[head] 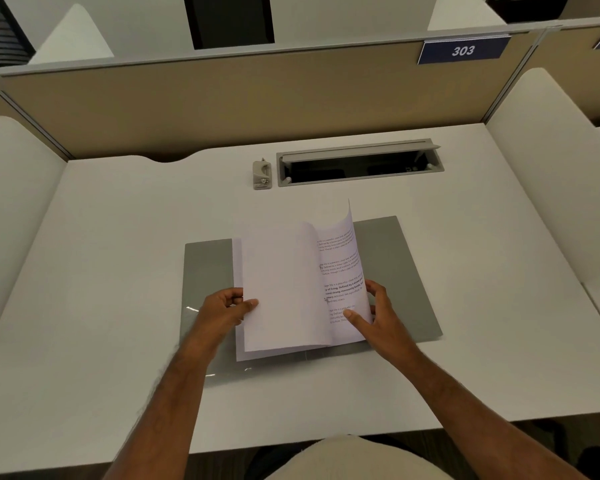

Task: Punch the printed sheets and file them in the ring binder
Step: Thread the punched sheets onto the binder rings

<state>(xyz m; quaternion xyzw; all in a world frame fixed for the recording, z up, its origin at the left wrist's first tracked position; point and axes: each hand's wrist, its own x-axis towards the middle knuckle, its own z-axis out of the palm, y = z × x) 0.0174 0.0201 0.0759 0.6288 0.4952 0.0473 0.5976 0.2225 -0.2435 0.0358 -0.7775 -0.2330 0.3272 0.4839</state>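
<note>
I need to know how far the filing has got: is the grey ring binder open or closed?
Open. The grey ring binder lies spread flat on the white desk, covers showing either side of the printed sheets.

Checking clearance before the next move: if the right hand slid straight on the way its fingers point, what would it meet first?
The right hand points up-left; it would likely press further into the curled printed sheets it already holds.

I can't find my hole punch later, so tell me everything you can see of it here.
The hole punch is small, light grey, seemingly metal or plastic, with a lever on top. It stands alone on the white desk, just left of the open cable tray, beyond the binder. Neither hand touches it.
</note>
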